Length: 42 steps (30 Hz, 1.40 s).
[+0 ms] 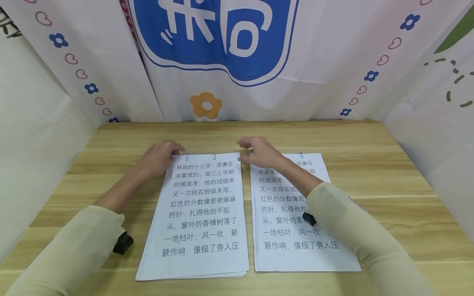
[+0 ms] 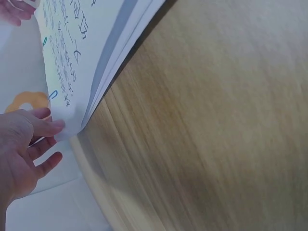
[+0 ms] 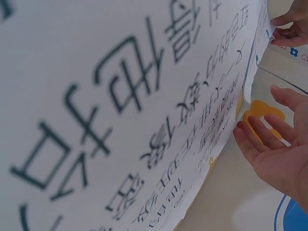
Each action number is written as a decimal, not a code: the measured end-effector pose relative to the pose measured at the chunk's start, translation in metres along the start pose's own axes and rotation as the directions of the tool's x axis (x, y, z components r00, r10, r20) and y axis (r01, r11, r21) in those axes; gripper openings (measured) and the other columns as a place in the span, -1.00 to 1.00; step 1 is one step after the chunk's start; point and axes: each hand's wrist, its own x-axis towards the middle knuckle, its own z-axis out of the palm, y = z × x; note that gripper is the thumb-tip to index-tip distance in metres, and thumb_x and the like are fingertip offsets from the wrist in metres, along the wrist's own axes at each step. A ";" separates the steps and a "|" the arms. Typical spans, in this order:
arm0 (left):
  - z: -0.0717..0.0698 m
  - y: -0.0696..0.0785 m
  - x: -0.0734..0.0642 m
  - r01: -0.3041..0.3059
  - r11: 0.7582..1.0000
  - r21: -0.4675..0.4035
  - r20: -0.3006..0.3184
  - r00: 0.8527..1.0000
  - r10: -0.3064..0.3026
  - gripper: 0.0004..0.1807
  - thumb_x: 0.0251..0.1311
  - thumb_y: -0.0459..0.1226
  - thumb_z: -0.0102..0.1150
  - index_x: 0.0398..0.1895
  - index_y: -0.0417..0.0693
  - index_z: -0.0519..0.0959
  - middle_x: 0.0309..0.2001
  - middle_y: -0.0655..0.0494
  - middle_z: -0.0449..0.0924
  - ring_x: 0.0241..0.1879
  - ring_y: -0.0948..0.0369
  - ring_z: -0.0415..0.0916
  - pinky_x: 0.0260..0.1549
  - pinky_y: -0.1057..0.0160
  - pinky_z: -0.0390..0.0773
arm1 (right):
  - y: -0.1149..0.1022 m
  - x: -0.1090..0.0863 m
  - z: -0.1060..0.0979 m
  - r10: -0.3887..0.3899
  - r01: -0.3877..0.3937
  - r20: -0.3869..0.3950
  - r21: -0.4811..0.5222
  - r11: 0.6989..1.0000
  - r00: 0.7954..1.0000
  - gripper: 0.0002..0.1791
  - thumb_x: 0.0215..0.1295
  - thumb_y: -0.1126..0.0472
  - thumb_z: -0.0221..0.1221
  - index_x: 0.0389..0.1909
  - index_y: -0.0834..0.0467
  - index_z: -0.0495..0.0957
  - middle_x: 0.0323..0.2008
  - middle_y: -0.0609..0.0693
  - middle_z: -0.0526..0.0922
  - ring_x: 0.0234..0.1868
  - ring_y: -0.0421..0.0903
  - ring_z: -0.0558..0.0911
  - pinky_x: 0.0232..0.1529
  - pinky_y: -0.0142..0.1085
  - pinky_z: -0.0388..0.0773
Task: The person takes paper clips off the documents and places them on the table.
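Observation:
Two stacks of white printed sheets lie side by side. At the top left corner of the left stack [image 1: 203, 205], my left hand [image 1: 158, 158] pinches the paper; the left wrist view shows the thumb [image 2: 57, 123] over the corner, the other fingers behind or beside it. Two paper clips [image 1: 214, 156] sit along that stack's top edge. My right hand [image 1: 261, 152] is by its top right corner, thumb and fingers spread, holding nothing. Below the right forearm lies the right stack [image 1: 296, 259], partly covered, with a paper clip [image 1: 301, 155] visible at its top.
The wood-grain table [image 1: 385, 176] meets a white printed cloth [image 1: 314, 94] at the back, with more white cloth at both sides. A black piece [image 1: 123, 242] shows at the left sleeve, another [image 1: 309, 218] by the right sleeve. A narrow gap separates the stacks.

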 end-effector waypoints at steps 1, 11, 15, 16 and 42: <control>0.000 0.000 0.000 0.003 1.000 -0.005 -0.002 1.000 -0.003 -0.58 0.23 -0.68 0.04 0.15 -0.42 0.60 -0.04 -0.33 0.65 0.00 -0.19 0.60 0.06 -0.14 0.61 | 0.000 0.000 0.000 0.001 -0.001 0.000 0.001 1.000 1.000 -0.34 0.32 0.24 0.37 0.40 0.30 0.43 0.32 0.23 0.55 0.34 0.13 0.52 0.38 -0.08 0.47; -0.005 -0.002 -0.003 0.003 0.997 -0.077 -0.014 1.000 -0.004 -0.62 0.24 -0.69 0.00 0.04 -0.41 0.66 -0.07 -0.29 0.64 -0.08 -0.12 0.56 -0.03 -0.06 0.60 | -0.002 0.004 0.000 -0.004 0.004 -0.007 0.003 1.000 1.000 -0.37 0.34 0.25 0.35 0.39 0.31 0.44 0.31 0.23 0.56 0.35 0.14 0.52 0.39 -0.07 0.46; -0.006 -0.001 -0.004 -0.006 0.995 -0.100 -0.019 1.000 0.004 -0.64 0.26 -0.69 -0.01 0.02 -0.42 0.67 -0.05 -0.30 0.63 -0.07 -0.13 0.54 -0.02 -0.06 0.59 | -0.001 0.006 0.001 -0.006 0.006 -0.010 0.001 1.000 1.000 -0.40 0.34 0.27 0.34 0.37 0.31 0.46 0.29 0.24 0.57 0.33 0.14 0.53 0.38 -0.08 0.47; -0.007 0.000 -0.004 -0.009 0.995 -0.104 -0.023 1.000 0.007 -0.64 0.26 -0.69 -0.01 0.01 -0.42 0.67 -0.05 -0.30 0.63 -0.06 -0.13 0.54 -0.02 -0.06 0.59 | -0.001 0.007 0.001 -0.005 0.005 -0.010 0.001 1.000 1.000 -0.41 0.34 0.28 0.33 0.37 0.31 0.46 0.28 0.24 0.58 0.32 0.13 0.54 0.37 -0.09 0.48; -0.016 0.001 -0.011 -0.102 0.986 -0.130 -0.115 0.990 0.087 -0.71 0.25 -0.70 0.09 -0.05 -0.42 0.69 -0.09 -0.28 0.67 -0.11 -0.10 0.55 -0.07 -0.06 0.61 | -0.003 0.012 0.010 -0.010 0.035 -0.147 0.169 0.985 0.989 -0.82 0.38 0.47 0.23 -0.05 0.30 0.67 -0.18 0.12 0.68 -0.13 -0.01 0.63 -0.02 -0.28 0.62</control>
